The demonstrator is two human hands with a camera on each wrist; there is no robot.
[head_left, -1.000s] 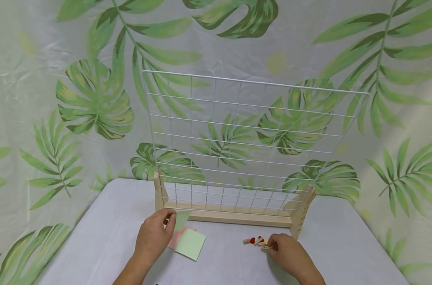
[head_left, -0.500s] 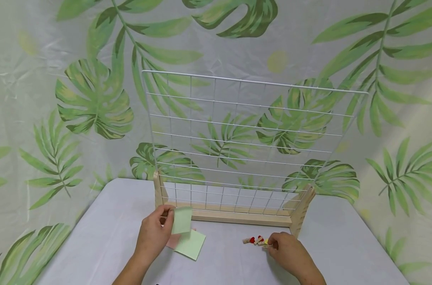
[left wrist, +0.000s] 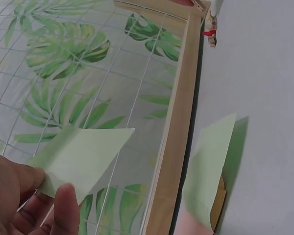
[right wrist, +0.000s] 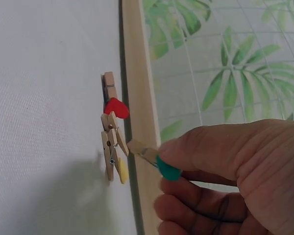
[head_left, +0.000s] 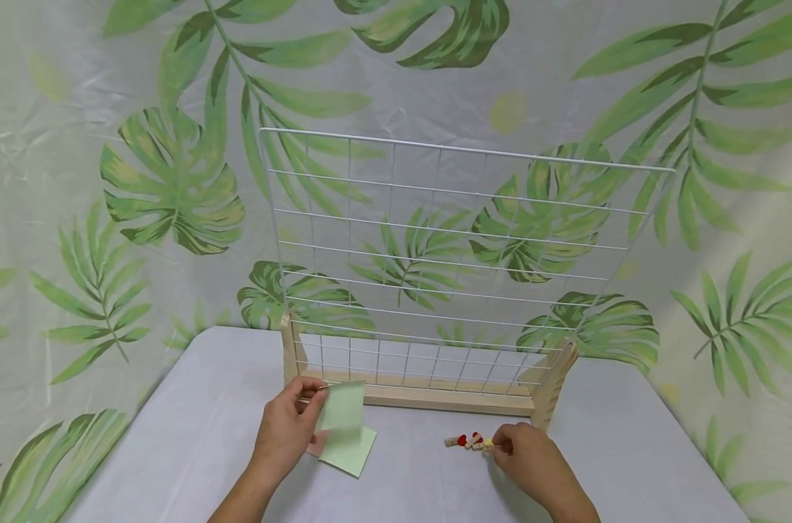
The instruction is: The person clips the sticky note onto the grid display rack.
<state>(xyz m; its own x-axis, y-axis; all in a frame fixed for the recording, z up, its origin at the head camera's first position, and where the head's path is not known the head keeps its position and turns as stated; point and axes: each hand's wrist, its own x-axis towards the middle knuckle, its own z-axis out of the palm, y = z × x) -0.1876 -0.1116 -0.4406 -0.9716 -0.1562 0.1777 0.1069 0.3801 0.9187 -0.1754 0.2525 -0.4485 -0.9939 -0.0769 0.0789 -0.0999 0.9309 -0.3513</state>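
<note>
My left hand [head_left: 290, 420] pinches a light green sticky note [left wrist: 88, 154] by its edge, the sheet standing out from thumb and finger. Below it on the table lies a light green sticky note pad [head_left: 351, 452], overlapping a pink one [head_left: 318, 442]. My right hand [head_left: 531, 459] holds a small wooden clothespin with a green heart [right wrist: 168, 169] between thumb and fingers. Right beside it lies a little pile of wooden clothespins [right wrist: 109, 147], with a red heart [right wrist: 117, 108] and a yellow heart [right wrist: 123, 171] showing.
A white wire grid [head_left: 441, 150] stands upright behind both hands, set in a wooden base [head_left: 435, 399] on the white-covered table [head_left: 219, 378]. A leaf-patterned cloth [head_left: 402, 94] hangs behind it.
My left hand has turned the green note to face the camera more fully and shifted it slightly right. My right hand stays near the pile, raised slightly with its clothespin.
</note>
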